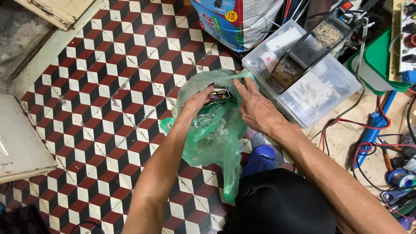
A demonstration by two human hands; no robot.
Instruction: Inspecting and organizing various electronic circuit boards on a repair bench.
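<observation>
Green translucent plastic bag (212,130) on the red, black and white tiled floor (108,86), both hands at its mouth.

Left hand (200,99) reaches into the opening, fingers curled around a small dark electronic part with coloured wires (218,92); whether the grip is fully closed cannot be told. Right hand (255,106) lies open and flat, fingers spread, holding back the bag's upper edge. Bag film appears thin, soft and slippery, likely to collapse and tear under sharp contents; judged best taken at the gathered rim or handles, with the underside supported if loaded. Clear rectangular plastic storage bin (320,93) sits just beside the bag on the right, with red and black cables (372,147) beyond it.
</observation>
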